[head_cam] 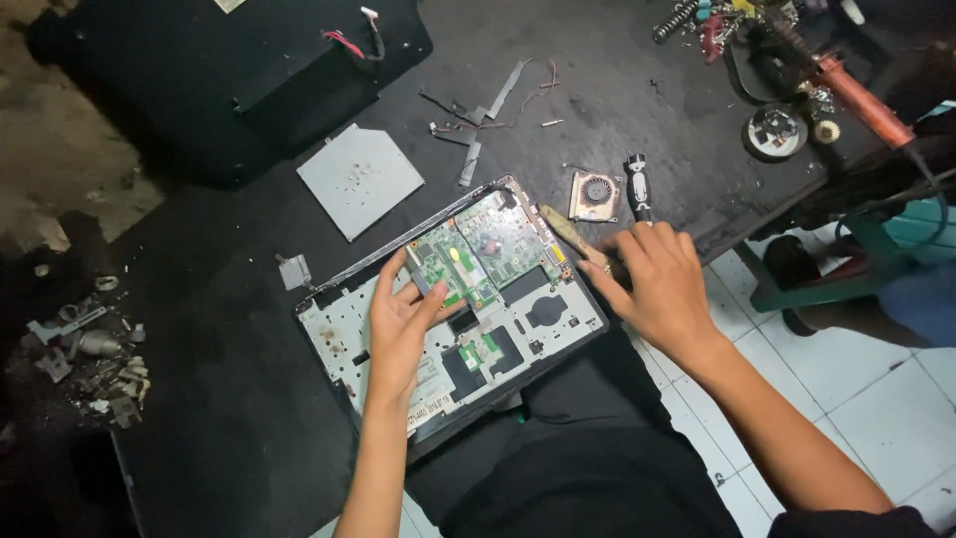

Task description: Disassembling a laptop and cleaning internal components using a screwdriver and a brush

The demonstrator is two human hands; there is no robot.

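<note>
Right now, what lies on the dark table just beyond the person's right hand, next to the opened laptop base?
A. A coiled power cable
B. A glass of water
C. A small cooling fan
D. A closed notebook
C. A small cooling fan with a round rotor lies on the table just past the right hand, off the far corner of the opened laptop base, where the left hand rests.

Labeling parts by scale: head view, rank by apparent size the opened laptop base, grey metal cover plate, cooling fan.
1. Opened laptop base, clearly largest.
2. Grey metal cover plate.
3. Cooling fan, smallest.
All lie on the same dark table, so nearness hardly skews it.
</note>
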